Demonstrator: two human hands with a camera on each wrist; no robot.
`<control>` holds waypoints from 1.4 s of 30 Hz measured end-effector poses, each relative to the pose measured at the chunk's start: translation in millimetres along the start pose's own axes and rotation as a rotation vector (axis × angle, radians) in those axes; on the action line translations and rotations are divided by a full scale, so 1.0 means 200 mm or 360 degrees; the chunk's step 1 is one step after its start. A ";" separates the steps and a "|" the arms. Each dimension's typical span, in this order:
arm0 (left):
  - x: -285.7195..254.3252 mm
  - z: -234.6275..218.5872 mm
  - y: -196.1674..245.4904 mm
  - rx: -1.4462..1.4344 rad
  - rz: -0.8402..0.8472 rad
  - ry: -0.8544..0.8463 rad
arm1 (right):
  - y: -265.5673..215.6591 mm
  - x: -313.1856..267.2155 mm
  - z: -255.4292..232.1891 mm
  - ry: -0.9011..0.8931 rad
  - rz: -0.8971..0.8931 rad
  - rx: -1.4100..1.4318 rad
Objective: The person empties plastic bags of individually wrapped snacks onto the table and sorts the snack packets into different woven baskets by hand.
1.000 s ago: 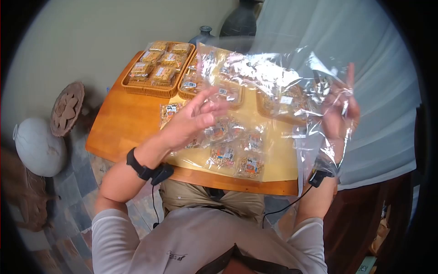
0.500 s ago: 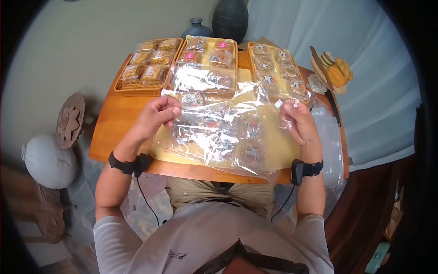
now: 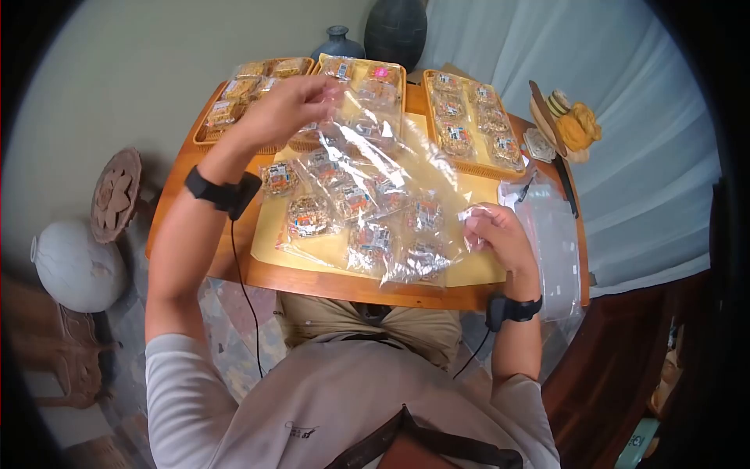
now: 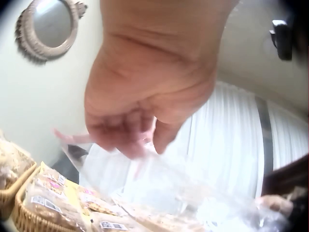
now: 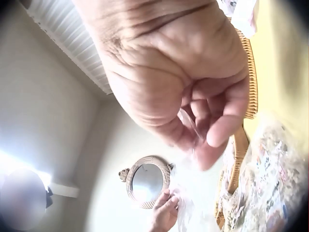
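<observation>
A large clear plastic bag (image 3: pixel 402 160) stretches between my two hands over the table. My left hand (image 3: pixel 293 105), raised high over the baskets, pinches its upper corner; thumb and fingers meet on the film (image 4: pixel 193 188) in the left wrist view. Lower and to the right, my right hand (image 3: pixel 500 234) grips the bag's other edge, with a fold of plastic (image 5: pixel 186 118) showing between its curled fingers. Beneath and through the film lie several small clear packets of a nutty, grainy snack (image 3: pixel 367 244) with printed labels. One packet (image 3: pixel 279 178) shows beside the bag at left.
Wicker baskets of wrapped snacks stand along the back: one at left (image 3: pixel 205 141), one in the middle, one at right (image 3: pixel 474 170). Flat clear bags (image 3: pixel 555 250) lie at the table's right edge. Beyond are a wooden stand with yellow pieces (image 3: pixel 580 133) and dark vases (image 3: pixel 394 35).
The bag came down from its raised position at right to over the packets, and both hands took hold of it. Since then my left hand has lifted its corner up and away; the right lowered slightly.
</observation>
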State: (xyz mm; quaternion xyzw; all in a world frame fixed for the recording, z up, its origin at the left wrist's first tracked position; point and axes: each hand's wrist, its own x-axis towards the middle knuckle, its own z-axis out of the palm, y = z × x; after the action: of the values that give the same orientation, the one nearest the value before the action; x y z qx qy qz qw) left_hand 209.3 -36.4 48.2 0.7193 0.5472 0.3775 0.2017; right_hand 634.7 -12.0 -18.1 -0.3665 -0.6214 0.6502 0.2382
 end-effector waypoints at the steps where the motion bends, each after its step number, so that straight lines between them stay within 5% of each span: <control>1: 0.02 0.04 0.00 0.0442 0.0241 0.0406 | 0.05 0.01 -0.01 0.0127 -0.0008 0.0085; 4: -0.02 0.13 0.04 -0.0053 -0.0057 0.0459 | 0.18 0.01 0.08 0.0453 -0.0167 0.0714; 5: -0.06 0.17 -0.01 -0.0088 -0.0068 0.0267 | 0.20 0.00 0.11 0.0463 -0.0186 0.0906; 9: -0.29 0.33 0.23 -0.0274 -0.0874 -0.0748 | 0.25 -0.02 0.20 0.0606 -0.0106 0.1320; 10: -0.33 0.37 0.24 -0.0257 -0.0881 -0.0770 | 0.25 -0.03 0.23 0.0617 -0.0103 0.1346; 12: -0.42 0.46 0.21 -0.1207 -0.1234 -0.0750 | 0.26 -0.02 0.28 0.0693 -0.0087 0.1428; 18: -0.54 0.65 0.14 -0.1934 -0.1388 -0.0292 | 0.28 0.01 0.31 0.0736 -0.0151 0.1511; 22: -0.56 0.65 0.13 -0.1447 -0.1291 -0.0268 | 0.28 -0.02 0.27 0.0798 -0.0213 0.1410; 30: -0.61 0.60 0.11 -0.1368 -0.1235 -0.0084 | 0.31 -0.10 0.17 0.0656 -0.0179 0.0657; 41: -0.68 0.54 0.08 -0.1474 -0.1178 -0.0200 | 0.35 -0.14 0.18 0.0627 -0.0060 0.0627; 42: -0.64 0.52 0.16 -0.1459 -0.1348 -0.0152 | 0.34 -0.15 0.18 0.0601 -0.0060 0.0669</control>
State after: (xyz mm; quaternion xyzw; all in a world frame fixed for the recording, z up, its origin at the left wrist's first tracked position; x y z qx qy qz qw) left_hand 293.9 -153.6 -36.9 0.2964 0.5576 0.4287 0.6461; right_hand 636.4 -65.3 -81.9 -0.4119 -0.4244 0.6805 0.4325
